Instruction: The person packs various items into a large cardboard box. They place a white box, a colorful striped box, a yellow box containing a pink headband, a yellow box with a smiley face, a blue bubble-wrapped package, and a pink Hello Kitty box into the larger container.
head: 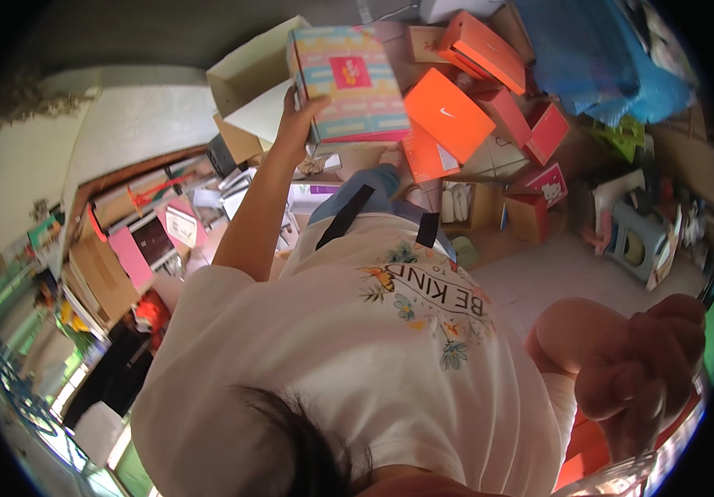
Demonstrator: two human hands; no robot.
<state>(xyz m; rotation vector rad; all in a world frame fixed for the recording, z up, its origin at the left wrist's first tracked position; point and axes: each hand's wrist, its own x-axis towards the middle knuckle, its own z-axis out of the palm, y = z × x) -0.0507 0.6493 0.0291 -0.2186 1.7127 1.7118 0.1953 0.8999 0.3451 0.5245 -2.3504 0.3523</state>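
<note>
My left hand (pixel 301 121) grips the near left edge of a cardboard box (pixel 350 115) patterned in pastel blue, yellow and pink, with a pink square label on its lid. The box is held up in front of me, its lid down. Just beyond its left side stands a large open carton (pixel 251 68) with a white flap. Orange Nike shoebox lids and boxes (pixel 450 115) lie to its right. My right hand (pixel 642 360) is raised close to the camera at the right, fingers curled and blurred; whether it holds anything is unclear.
Another orange Nike box (pixel 487 50) and a red box (pixel 546 132) lie farther back. A blue plastic sheet (pixel 593 62) hangs at the upper right. A grey-blue plastic stool (pixel 636 236) stands at the right. Brown cartons (pixel 105 273) and mixed items crowd the left.
</note>
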